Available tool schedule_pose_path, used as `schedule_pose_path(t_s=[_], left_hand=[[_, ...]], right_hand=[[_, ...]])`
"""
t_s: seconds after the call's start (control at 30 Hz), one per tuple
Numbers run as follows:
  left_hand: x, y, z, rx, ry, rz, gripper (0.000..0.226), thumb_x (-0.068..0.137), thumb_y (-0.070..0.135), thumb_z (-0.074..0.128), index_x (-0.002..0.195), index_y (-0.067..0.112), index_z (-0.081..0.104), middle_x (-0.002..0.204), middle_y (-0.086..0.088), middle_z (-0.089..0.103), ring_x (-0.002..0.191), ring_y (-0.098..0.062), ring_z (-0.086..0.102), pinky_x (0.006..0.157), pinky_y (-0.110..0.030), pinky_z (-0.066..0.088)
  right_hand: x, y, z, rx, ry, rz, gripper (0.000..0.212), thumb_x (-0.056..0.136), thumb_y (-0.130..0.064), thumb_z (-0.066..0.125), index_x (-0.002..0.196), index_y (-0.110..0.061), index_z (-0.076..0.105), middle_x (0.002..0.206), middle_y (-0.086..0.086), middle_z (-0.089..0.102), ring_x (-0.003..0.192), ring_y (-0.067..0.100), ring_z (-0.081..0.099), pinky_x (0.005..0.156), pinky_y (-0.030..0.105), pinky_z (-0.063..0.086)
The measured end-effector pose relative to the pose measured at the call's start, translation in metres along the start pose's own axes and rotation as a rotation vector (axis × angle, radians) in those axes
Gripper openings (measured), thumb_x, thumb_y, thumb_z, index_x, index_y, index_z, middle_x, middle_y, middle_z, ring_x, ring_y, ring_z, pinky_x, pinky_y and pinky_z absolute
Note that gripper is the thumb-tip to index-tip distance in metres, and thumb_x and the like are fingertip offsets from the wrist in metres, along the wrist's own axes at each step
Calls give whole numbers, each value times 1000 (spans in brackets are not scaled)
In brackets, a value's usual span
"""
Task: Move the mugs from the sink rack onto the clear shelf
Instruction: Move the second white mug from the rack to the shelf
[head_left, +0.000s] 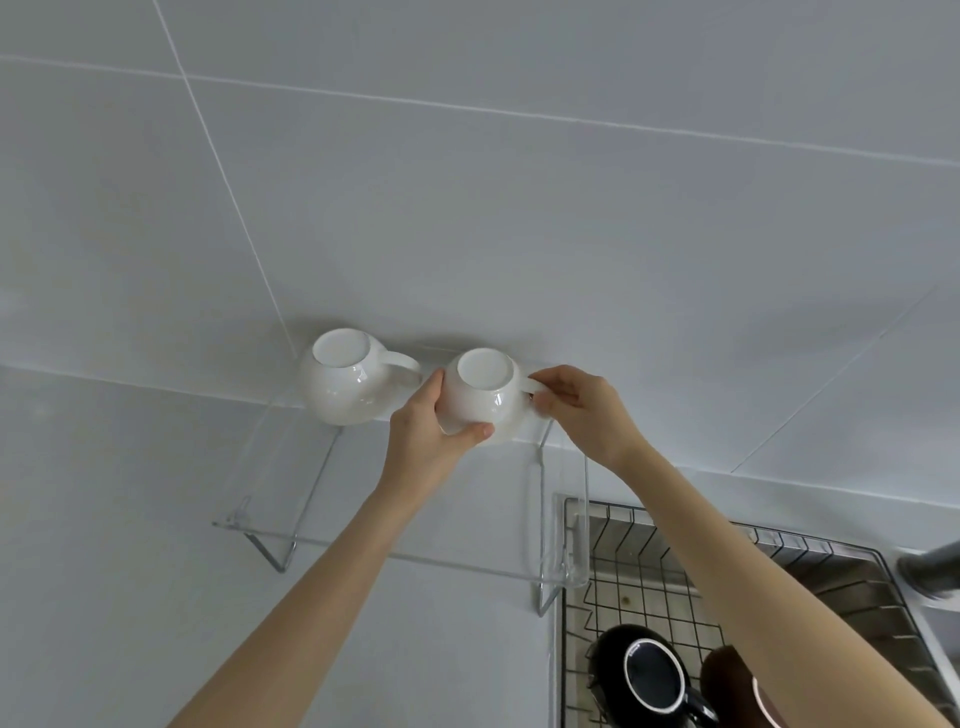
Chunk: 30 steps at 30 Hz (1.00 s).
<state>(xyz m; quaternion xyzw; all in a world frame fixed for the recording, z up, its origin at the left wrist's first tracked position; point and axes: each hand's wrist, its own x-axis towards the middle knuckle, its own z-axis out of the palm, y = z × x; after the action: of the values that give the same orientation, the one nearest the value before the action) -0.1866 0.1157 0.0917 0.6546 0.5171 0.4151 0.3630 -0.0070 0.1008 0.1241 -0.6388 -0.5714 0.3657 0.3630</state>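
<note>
A white mug (480, 395) sits upside down at the back right of the clear shelf (322, 540), against the tiled wall. My left hand (421, 431) wraps its left side and front. My right hand (576, 410) pinches its handle on the right. A second, rounder white mug (348, 387) stands upside down just to its left on the same shelf, handle pointing right. Down in the wire sink rack (649, 571) at the lower right lie a black mug (649, 675) and a brown mug (727, 680), partly hidden by my right forearm.
The shelf is transparent on thin metal brackets (285, 558), its front half bare. A grey tap (930, 569) pokes in at the right edge above the sink. White tiled wall fills the background.
</note>
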Motion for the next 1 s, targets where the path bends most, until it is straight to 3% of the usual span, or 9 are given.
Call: schedule_pose_path(t_s=[0.1,0.17,0.23,0.37,0.5,0.63,0.77,0.87,1.0], left_hand=[[-1,3,0,57,1,-12,53,64,19,79,108,10,53,91,7,58,94,-23,55,71,-15,39],[-3,8,2,132,4,-16,72,66,21,78,126,5,44,123,-8,57,118,-27,49,87,-19,36],[-11,20,5,177,28,12,86,68,22,77,138,6,30,145,-12,38,135,-26,34,103,-21,24],[-39,57,21,182,43,252,70,70,18,75,131,7,42,139,-12,47,129,-21,43,101,-14,27],[-76,90,50,122,-368,285,62,75,24,71,131,16,45,136,-1,51,118,-3,44,97,-5,26],[-100,88,86,164,-711,226,69,74,33,70,135,23,39,142,4,46,126,-6,43,106,-21,32],[-115,62,124,299,-915,93,81,71,38,72,139,23,31,147,1,39,133,-11,38,111,-35,33],[-127,39,142,389,-991,25,83,71,29,73,141,19,29,149,-2,36,135,-16,35,109,-30,29],[-141,10,162,476,-1043,10,87,64,25,78,138,14,34,145,-6,41,134,-22,37,107,-29,28]], right_hand=[[0,-2,-2,7,-6,22,28,86,-9,55,114,-7,58,110,10,65,94,21,62,84,21,46],[-3,-4,-10,29,31,10,28,86,-9,55,114,-7,58,110,7,64,98,17,60,88,22,45],[-11,-4,-22,62,92,-10,25,86,-8,55,111,-8,60,109,5,64,102,17,60,95,26,44],[-49,12,-50,114,156,28,19,87,-9,53,102,-16,64,104,3,68,103,17,62,96,29,47],[-100,42,-73,130,175,122,22,86,-9,53,87,-29,63,97,1,69,101,24,64,97,41,48],[-139,67,-89,131,192,208,25,87,-8,52,86,-30,62,100,5,69,97,21,65,96,41,49],[-172,101,-91,59,166,302,18,84,-14,57,93,-28,64,100,5,71,98,26,65,94,42,51],[-192,129,-80,-77,98,368,24,84,-14,57,107,-15,63,108,5,69,99,17,63,93,30,48],[-208,165,-60,-202,6,443,30,81,-8,57,111,-11,61,111,8,68,101,19,62,98,34,48]])
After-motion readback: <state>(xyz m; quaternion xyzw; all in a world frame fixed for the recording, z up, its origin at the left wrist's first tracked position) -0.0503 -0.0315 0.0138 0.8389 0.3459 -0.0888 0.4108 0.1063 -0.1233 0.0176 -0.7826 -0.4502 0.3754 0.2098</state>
